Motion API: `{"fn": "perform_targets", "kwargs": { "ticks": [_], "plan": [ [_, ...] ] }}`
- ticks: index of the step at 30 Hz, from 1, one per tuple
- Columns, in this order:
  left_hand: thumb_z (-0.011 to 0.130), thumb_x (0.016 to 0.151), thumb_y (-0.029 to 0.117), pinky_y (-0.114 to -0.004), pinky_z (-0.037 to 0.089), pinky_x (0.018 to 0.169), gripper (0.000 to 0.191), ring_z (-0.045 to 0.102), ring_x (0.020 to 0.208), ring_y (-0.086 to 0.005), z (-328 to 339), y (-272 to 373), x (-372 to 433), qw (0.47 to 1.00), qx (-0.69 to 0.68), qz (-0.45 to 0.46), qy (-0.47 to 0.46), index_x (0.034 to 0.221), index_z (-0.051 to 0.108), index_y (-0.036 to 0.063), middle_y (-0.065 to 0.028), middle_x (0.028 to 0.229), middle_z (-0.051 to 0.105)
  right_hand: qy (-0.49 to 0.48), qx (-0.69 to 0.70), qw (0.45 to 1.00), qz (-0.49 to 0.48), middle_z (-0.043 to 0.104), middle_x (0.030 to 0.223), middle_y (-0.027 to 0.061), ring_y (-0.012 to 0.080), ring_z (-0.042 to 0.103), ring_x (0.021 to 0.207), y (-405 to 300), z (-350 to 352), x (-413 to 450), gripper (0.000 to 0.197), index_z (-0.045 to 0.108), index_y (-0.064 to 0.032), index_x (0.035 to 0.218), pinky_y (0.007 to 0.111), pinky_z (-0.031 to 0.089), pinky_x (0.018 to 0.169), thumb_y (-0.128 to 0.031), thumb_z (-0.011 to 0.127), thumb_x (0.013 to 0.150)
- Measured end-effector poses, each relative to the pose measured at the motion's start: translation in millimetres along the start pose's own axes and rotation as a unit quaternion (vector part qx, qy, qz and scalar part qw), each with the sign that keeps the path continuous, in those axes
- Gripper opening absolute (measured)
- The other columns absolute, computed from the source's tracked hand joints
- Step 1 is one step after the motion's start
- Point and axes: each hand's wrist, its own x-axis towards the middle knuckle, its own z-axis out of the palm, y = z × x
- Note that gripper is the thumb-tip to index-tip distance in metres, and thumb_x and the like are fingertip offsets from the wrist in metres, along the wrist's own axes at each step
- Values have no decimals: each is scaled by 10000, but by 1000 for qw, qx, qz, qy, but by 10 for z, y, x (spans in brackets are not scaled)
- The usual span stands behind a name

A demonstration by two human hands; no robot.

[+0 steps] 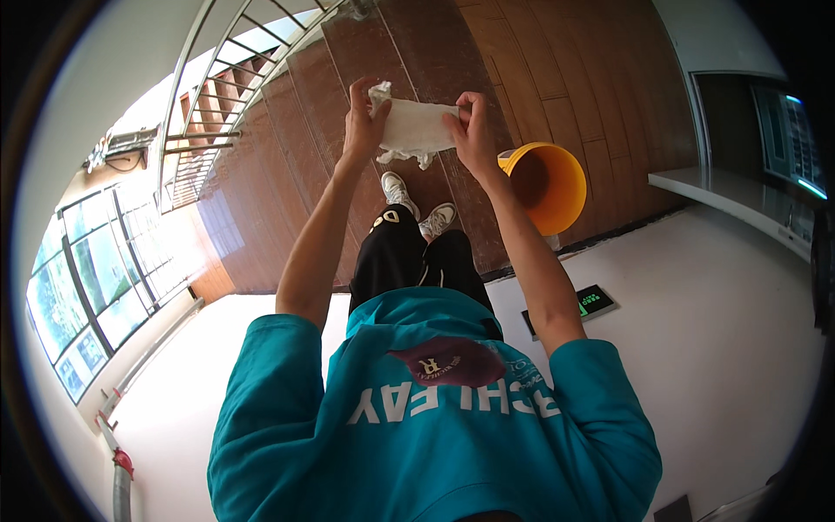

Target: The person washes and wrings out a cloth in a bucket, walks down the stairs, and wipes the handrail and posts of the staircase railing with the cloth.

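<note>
A white cloth [419, 125] with ragged, crumpled edges is stretched between my two hands over the floor. My left hand [365, 124] grips its left end, where a bunched part sticks up by the fingertips. At the other end, my right hand [472, 129] pinches the cloth between thumb and curled fingers. A yellow plastic bucket [551, 188] stands on the floor just right of my right forearm, its mouth facing up; its inside looks shaded and I cannot tell what it holds.
Dark brown floorboards [287, 169] lie under my feet, with lighter planks [574, 85] beyond. A metal stair railing [228, 85] runs at the upper left. Behind the bucket is a white wall [691, 287] bearing a lit exit sign [595, 302]. A white ledge [730, 196] juts out at the right.
</note>
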Motion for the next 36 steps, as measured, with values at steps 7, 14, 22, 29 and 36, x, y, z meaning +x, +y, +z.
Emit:
{"fn": "perform_targets", "kwargs": {
  "ticks": [7,14,22,29,36],
  "plan": [
    [815,871,321,-413,545,821,644,671,1016,-274,-834,-664,149,993,21,-114,6,1413,529,120,-159,1095,683,-62,-48,997,-24,635,915,56,95,630,815,-131,719,370,207,524,-31,1201,247,477,681,-48,600,1010],
    [780,900,119,-355,451,972,636,621,1099,-204,-1529,-729,-25,946,-240,-201,-80,1464,486,108,-158,1148,707,-117,45,989,74,684,877,8,51,620,774,-139,1309,769,131,642,-22,1134,216,485,699,-82,595,1028],
    [756,925,196,-339,552,760,526,696,936,-213,-1776,-876,-297,970,-138,-195,45,1359,500,45,-171,1103,705,-259,88,961,43,695,888,39,81,663,778,-225,1755,1094,118,601,-11,1122,245,522,694,-84,599,1029],
    [702,977,219,-325,583,698,405,697,881,-195,-1455,-420,-536,846,-346,-160,372,1265,479,41,-157,1059,695,-391,107,914,37,710,958,51,77,648,864,-193,1796,1311,191,577,-35,1184,231,500,756,-137,627,1030],
    [686,998,244,-298,508,731,391,609,843,-154,-756,-393,-526,757,-148,-163,615,1296,505,68,-105,967,665,-503,96,859,-11,719,979,52,77,649,858,-131,1800,1547,215,587,-33,1215,226,494,731,-135,624,1029]
  ]
}}
